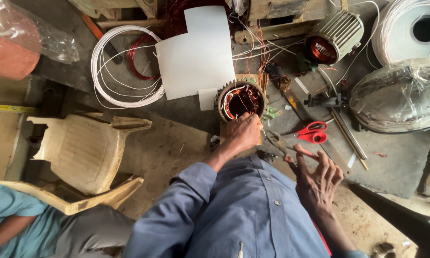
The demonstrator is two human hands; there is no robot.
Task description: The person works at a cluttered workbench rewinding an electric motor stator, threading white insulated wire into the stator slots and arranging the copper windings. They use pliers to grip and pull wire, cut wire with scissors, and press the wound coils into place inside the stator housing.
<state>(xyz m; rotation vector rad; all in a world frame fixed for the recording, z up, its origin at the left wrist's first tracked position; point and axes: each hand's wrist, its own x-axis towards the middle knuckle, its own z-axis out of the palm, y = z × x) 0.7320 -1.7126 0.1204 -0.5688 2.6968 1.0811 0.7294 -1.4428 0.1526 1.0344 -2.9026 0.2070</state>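
A round motor stator with copper windings inside stands on the workbench in front of me. My left hand is closed on the stator's near rim. My right hand hovers above my lap with its fingers spread and nothing in it. It is close to grey pliers and red-handled scissors, which lie on the bench to the right of the stator.
A white sheet, a white wire coil and red copper wire lie behind the stator. A ribbed motor, a white spool and a plastic-wrapped housing sit right. A beige plastic chair and another seated person are left.
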